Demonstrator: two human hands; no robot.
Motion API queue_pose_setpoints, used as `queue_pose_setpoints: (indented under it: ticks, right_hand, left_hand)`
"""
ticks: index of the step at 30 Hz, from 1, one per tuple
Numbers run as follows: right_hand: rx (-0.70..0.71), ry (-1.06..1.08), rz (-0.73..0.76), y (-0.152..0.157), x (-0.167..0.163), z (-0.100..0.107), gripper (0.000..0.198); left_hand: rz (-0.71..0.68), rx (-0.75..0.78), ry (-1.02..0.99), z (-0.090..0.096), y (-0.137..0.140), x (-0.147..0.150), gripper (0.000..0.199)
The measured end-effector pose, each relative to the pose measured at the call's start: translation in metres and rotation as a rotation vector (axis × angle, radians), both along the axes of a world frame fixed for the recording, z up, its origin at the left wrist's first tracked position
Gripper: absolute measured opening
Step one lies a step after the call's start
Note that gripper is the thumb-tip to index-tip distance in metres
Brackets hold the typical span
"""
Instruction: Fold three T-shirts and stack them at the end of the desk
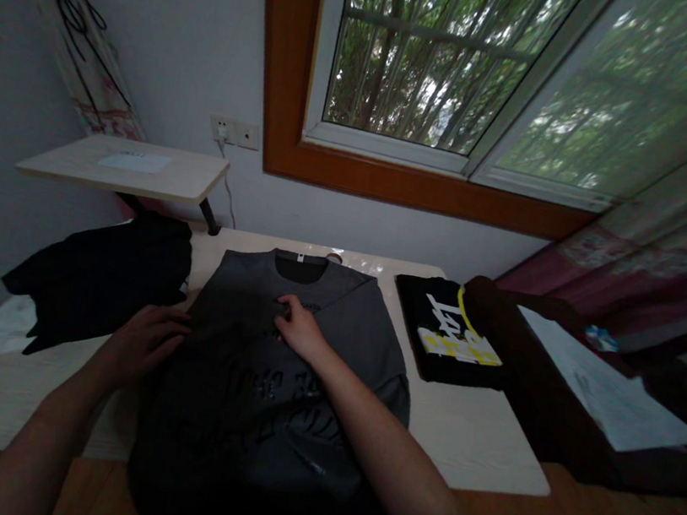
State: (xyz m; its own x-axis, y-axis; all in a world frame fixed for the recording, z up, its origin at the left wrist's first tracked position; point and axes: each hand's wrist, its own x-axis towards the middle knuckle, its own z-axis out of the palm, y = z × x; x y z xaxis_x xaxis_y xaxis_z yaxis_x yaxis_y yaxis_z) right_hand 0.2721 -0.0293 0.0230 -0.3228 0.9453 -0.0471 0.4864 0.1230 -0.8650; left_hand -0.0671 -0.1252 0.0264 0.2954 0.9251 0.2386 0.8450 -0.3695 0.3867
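A dark grey T-shirt (366,320) with glossy black lettering lies spread on the pale table, its collar at the far side. Its lower part hangs over the near edge in deep shadow. At the shirt's left edge, my left hand (143,344) rests with fingers stretched out, the tips touching the fabric. My right hand (302,330) is over the upper chest, near the small print. Its thumb and forefinger are apart, with nothing visible between them. My right forearm crosses the shirt and covers some of the lettering.
A black garment (116,281) lies heaped at left, beside something white (11,322). A folded black shirt with yellow and white print (454,333) lies at right. A raised shelf (189,172) stands back left. Beyond the table (483,448) is a dark brown surface with paper (606,388).
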Motion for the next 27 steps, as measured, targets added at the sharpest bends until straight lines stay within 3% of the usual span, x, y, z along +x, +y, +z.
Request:
queue_pose_setpoints:
  ticks: [2,7,14,18,22,27]
  right_hand:
    - [0.018,0.004,0.020,-0.003,0.000,0.002,0.037]
    - [-0.103,0.189,0.145,-0.015,-0.004,0.009,0.055]
    - [-0.465,0.316,0.534,-0.033,-0.018,0.015,0.049]
    - [-0.437,0.295,0.458,-0.038,-0.031,0.015,0.040]
    - [-0.537,0.423,0.392,-0.044,-0.039,0.020,0.031]
    - [-0.623,0.287,0.379,-0.045,-0.035,0.019,0.029]
  left_hand:
    - [0.046,0.002,-0.018,0.004,0.015,0.004,0.034]
    - [0.208,-0.008,-0.094,0.009,0.075,0.015,0.049]
    - [0.314,-0.161,-0.106,0.013,0.145,0.042,0.061]
    - [0.372,-0.125,-0.029,0.010,0.163,0.049,0.050]
    - [0.435,-0.103,-0.059,0.003,0.174,0.041,0.040]
    - [0.504,-0.114,-0.064,-0.007,0.181,0.029,0.036]
